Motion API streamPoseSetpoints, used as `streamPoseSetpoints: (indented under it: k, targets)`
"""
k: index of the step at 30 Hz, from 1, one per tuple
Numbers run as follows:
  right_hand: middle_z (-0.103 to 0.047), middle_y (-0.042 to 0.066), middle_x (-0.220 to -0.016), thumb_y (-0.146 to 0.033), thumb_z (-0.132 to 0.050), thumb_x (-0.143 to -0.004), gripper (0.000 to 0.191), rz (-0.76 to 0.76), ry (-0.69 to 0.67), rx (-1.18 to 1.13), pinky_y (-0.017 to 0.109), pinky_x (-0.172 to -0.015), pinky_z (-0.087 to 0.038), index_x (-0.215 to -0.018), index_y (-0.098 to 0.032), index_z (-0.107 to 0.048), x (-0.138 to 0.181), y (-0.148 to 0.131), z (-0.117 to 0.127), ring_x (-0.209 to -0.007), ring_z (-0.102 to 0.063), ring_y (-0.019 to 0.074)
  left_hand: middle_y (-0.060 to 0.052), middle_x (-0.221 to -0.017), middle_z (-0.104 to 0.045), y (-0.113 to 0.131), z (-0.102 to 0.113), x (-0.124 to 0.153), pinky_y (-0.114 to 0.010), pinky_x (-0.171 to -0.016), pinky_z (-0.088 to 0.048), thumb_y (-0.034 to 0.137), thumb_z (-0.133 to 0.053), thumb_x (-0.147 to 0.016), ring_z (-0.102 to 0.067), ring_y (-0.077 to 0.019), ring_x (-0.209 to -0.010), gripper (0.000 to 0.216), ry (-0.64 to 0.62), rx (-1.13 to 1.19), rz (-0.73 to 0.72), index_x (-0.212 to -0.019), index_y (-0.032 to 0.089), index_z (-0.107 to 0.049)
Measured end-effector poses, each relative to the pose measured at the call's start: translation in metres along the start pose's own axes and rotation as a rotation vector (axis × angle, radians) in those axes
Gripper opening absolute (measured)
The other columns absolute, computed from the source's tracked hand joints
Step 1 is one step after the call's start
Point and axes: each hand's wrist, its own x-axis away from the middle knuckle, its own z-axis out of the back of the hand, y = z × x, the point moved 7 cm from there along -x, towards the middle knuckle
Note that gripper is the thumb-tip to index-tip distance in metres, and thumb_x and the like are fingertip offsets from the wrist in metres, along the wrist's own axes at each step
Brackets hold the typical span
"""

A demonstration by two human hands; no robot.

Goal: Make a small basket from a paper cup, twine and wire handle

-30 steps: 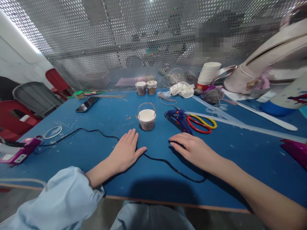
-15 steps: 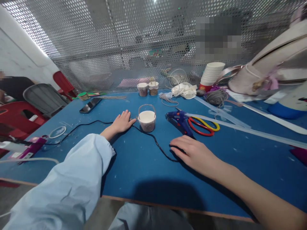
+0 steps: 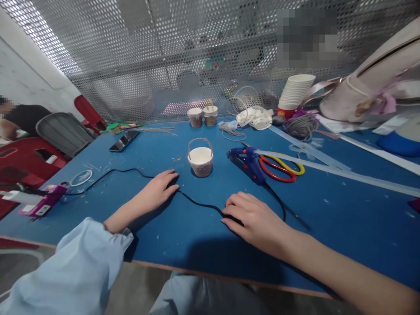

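My left hand (image 3: 161, 189) lies palm down across a black power cord (image 3: 198, 203), its fingers stretched and the thumb apart. My right hand (image 3: 254, 216) rests on the table with bent fingers closed over the same cord. The cord leads to a blue glue gun (image 3: 249, 162) lying on its side beyond the right hand. Between and beyond my hands stands a small bucket (image 3: 201, 162) with a white inside, a brownish outer wall and a thin arched handle. Scissors (image 3: 278, 169) with red and yellow handles lie beside the glue gun.
Two small cups (image 3: 196, 117) stand near the mesh screen. Stacked paper cups (image 3: 295, 94), grey yarn (image 3: 302, 126) and clear glue sticks (image 3: 328, 167) are at the right. A phone (image 3: 124, 141) and a purple power strip (image 3: 47, 201) lie left. A person (image 3: 24, 118) sits far left.
My left hand has drawn back toward the table's front edge, shifting the cord with it. My right hand has moved slightly left, and more cord shows behind the glue gun.
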Motion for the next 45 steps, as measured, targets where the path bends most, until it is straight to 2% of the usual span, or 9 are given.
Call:
streamPoseSetpoints:
  k: [3,9,17,23,26,31,35,41,45]
  targets:
    - [-0.064,0.006,-0.085,-0.022,-0.056,-0.092,0.015,-0.001,0.004,-0.011,0.034,-0.072,-0.043,-0.085,-0.018,-0.068,0.000,0.001,0.000,-0.077,-0.055,0.0190,-0.014,-0.116,-0.064,0.013,0.008,0.005,-0.042,-0.099,-0.045,0.037,-0.051,-0.089,-0.058,-0.0272,-0.109,0.037,0.052,0.071,-0.075,-0.113,0.016,-0.067]
    - [-0.064,0.007,-0.087,-0.022,-0.054,-0.092,0.015,-0.012,-0.024,-0.017,0.034,-0.073,-0.041,-0.087,-0.017,-0.068,0.000,0.001,-0.001,-0.078,-0.055,0.0194,-0.010,-0.091,-0.066,0.024,0.004,-0.002,-0.038,-0.086,-0.048,0.028,-0.051,-0.088,-0.059,-0.0230,-0.090,0.027,0.122,0.094,-0.073,-0.098,0.016,-0.073]
    - [-0.064,0.006,-0.085,-0.019,-0.055,-0.092,0.015,0.030,-0.010,-0.003,0.034,-0.070,-0.040,-0.084,-0.017,-0.068,0.001,-0.005,-0.001,-0.077,-0.055,0.0191,-0.007,-0.088,-0.067,0.027,0.009,0.000,-0.034,-0.085,-0.049,0.010,-0.048,-0.079,-0.061,-0.0205,-0.088,0.028,0.080,0.163,-0.094,-0.088,0.017,-0.073]
    - [-0.065,0.006,-0.083,-0.019,-0.054,-0.092,0.017,0.047,0.003,0.010,0.034,-0.069,-0.039,-0.082,-0.017,-0.068,0.002,-0.007,-0.001,-0.076,-0.054,0.0188,-0.007,-0.090,-0.066,0.033,0.011,0.001,-0.035,-0.084,-0.047,0.026,-0.055,-0.084,-0.060,-0.0209,-0.087,0.021,0.026,0.238,-0.145,-0.091,0.018,-0.073]
    - [-0.065,0.006,-0.084,-0.019,-0.054,-0.092,0.017,0.045,-0.006,0.009,0.034,-0.069,-0.039,-0.083,-0.016,-0.068,0.002,-0.006,-0.002,-0.077,-0.054,0.0194,-0.007,-0.086,-0.068,0.031,0.011,0.000,-0.034,-0.084,-0.046,0.029,-0.056,-0.083,-0.060,-0.0201,-0.085,0.019,-0.013,0.316,-0.164,-0.084,0.020,-0.073]
    - [-0.064,0.006,-0.085,-0.016,-0.051,-0.092,0.018,0.040,-0.026,0.001,0.034,-0.070,-0.039,-0.085,-0.016,-0.068,0.002,-0.005,-0.002,-0.077,-0.054,0.0197,-0.006,-0.085,-0.070,0.022,0.010,-0.005,-0.031,-0.080,-0.045,0.037,-0.054,-0.081,-0.062,-0.0197,-0.082,0.024,-0.035,0.458,-0.027,-0.075,0.020,-0.070]
    - [-0.063,0.006,-0.082,-0.016,-0.050,-0.092,0.018,0.043,-0.032,0.010,0.033,-0.069,-0.037,-0.083,-0.016,-0.066,0.002,-0.006,-0.001,-0.076,-0.053,0.0190,-0.003,-0.073,-0.065,0.021,0.005,-0.007,-0.030,-0.072,-0.042,0.039,-0.050,-0.078,-0.058,-0.0192,-0.073,0.026,0.002,0.466,0.096,-0.065,0.019,-0.062]
    - [-0.062,0.004,-0.077,-0.012,-0.052,-0.088,0.016,0.031,-0.025,-0.001,0.032,-0.067,-0.035,-0.075,-0.016,-0.061,0.002,-0.007,0.001,-0.071,-0.051,0.0171,-0.001,-0.066,-0.058,0.013,0.008,-0.011,-0.027,-0.065,-0.038,0.034,-0.044,-0.076,-0.052,-0.0167,-0.066,0.021,0.126,0.489,0.208,-0.064,0.020,-0.054]
    - [-0.061,0.003,-0.078,-0.012,-0.054,-0.085,0.011,-0.083,-0.024,-0.088,0.031,-0.068,-0.036,-0.076,-0.017,-0.058,0.001,0.001,0.003,-0.072,-0.052,0.0164,0.001,-0.062,-0.050,0.006,0.023,-0.006,-0.026,-0.061,-0.036,0.040,-0.041,-0.083,-0.047,-0.0150,-0.062,0.029,0.224,0.474,0.234,-0.063,0.020,-0.048]
